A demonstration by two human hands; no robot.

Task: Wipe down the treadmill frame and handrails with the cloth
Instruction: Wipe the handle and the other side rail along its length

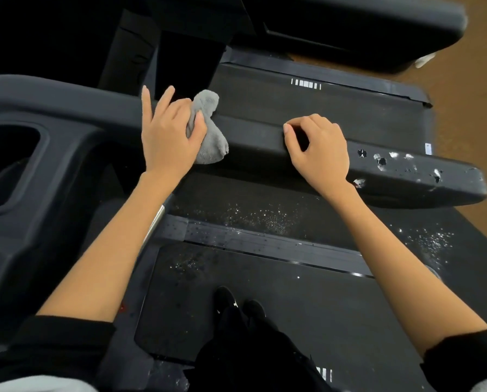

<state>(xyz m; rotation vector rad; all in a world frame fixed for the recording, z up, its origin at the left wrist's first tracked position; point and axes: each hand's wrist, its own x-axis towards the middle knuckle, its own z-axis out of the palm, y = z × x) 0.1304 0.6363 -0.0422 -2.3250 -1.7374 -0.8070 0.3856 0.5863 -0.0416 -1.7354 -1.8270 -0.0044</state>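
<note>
A black padded handrail (253,137) runs from the treadmill console at left to a worn, chipped end (423,171) at right. My left hand (169,134) presses a bunched grey cloth (210,128) onto the handrail near where it joins the console, thumb on the cloth and fingers spread. To its right, my right hand (318,151) curls over the top of the handrail and grips it. The cloth drapes over the rail's near side.
The grey console (53,154) with a recessed cup holder fills the left. Below lie the dusty treadmill belt (265,315) and side rail (265,244), with my dark shoes (236,304) on the belt. A second treadmill's handrail (378,26) stands at top right over brown floor.
</note>
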